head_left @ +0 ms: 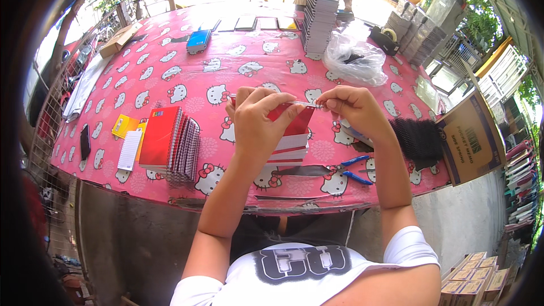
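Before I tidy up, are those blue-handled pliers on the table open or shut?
Open, apparently: the blue-handled pliers lie with handles spread apart; the jaws are too small to tell.

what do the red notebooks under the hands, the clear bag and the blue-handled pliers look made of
Red notebooks: covers probably smooth card, pages paper, from the flat red face and white edges.
Clear bag: thin, glossy plastic, being crumpled and see-through.
Blue-handled pliers: handles likely smooth plastic or rubber, from their even blue; head too small to tell.
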Tool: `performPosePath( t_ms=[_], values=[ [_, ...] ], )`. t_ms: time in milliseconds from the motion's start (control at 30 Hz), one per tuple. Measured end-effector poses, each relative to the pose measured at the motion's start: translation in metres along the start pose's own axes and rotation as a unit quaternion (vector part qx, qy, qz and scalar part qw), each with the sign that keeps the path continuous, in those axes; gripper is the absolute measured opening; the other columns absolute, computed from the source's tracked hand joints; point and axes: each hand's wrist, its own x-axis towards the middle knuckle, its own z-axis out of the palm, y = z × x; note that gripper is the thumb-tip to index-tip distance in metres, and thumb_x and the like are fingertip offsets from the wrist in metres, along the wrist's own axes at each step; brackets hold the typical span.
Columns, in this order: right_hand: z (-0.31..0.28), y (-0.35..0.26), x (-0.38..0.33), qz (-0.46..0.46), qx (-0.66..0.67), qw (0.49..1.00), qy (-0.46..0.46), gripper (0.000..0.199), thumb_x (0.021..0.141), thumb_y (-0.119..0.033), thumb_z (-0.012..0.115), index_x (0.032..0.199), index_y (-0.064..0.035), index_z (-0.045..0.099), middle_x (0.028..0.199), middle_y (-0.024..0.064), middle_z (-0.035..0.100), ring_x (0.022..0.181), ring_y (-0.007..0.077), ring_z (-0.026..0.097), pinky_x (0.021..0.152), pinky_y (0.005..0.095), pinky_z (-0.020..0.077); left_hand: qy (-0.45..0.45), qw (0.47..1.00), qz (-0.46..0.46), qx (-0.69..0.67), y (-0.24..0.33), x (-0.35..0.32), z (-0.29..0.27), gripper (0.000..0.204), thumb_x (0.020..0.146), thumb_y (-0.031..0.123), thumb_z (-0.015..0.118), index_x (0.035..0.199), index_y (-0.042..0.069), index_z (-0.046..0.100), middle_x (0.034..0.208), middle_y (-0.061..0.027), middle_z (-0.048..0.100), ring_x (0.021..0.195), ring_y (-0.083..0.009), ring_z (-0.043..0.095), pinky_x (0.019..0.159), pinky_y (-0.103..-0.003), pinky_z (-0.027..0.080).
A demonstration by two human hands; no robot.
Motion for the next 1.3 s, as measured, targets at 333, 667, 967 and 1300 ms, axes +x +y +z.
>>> performPosePath(
  t_ms=[333, 667, 967, 1300],
  values=[
    [0.000, 0.000, 0.004, -0.101, -0.075, 0.989, 0.082, 0.021, 0.080, -0.002, 0.069, 0.099, -0.0078, 0.071, 0.085, 0.0031, 0.063, 0.074, 0.0112, 0.057, 0.065, 0.0271, 0.0463, 0.016, 1.000, 0.006, 0.011, 0.000, -0.001, 0.003, 0.017, 0.072, 0.034, 0.077, 0.081, 0.020, 0.075, 0.081, 0.0069, 0.063, 0.089, -0.0146, 0.051, 0.087, -0.046, 0.031],
    [0.001, -0.002, 0.011, -0.046, -0.036, 0.998, 0.032, 0.016, 0.075, -0.011, 0.076, 0.090, -0.0083, 0.074, 0.081, 0.0019, 0.062, 0.068, 0.0092, 0.053, 0.060, 0.0246, 0.0427, 0.025, 0.999, 0.016, 0.043, 0.004, 0.000, 0.003, 0.021, 0.071, 0.032, 0.079, 0.085, 0.017, 0.075, 0.080, 0.0030, 0.065, 0.086, -0.0147, 0.052, 0.084, -0.035, 0.034],
    [0.003, -0.005, 0.013, -0.039, -0.040, 0.998, 0.002, 0.018, 0.073, -0.011, 0.077, 0.090, -0.0089, 0.074, 0.080, 0.0005, 0.062, 0.070, 0.0089, 0.053, 0.061, 0.0251, 0.0424, 0.028, 0.999, 0.002, 0.018, 0.000, 0.000, 0.006, 0.017, 0.072, 0.035, 0.077, 0.083, 0.022, 0.075, 0.078, 0.0077, 0.059, 0.088, -0.0146, 0.050, 0.088, -0.053, 0.030],
    [0.004, -0.001, 0.016, -0.044, -0.037, 0.998, -0.009, 0.018, 0.074, -0.007, 0.076, 0.091, -0.0075, 0.073, 0.081, 0.0005, 0.062, 0.071, 0.0084, 0.055, 0.061, 0.0242, 0.0440, 0.040, 0.999, 0.018, 0.023, -0.001, -0.002, 0.008, 0.016, 0.072, 0.034, 0.077, 0.083, 0.023, 0.076, 0.078, 0.0080, 0.059, 0.087, -0.0143, 0.049, 0.083, -0.048, 0.029]
  ],
)
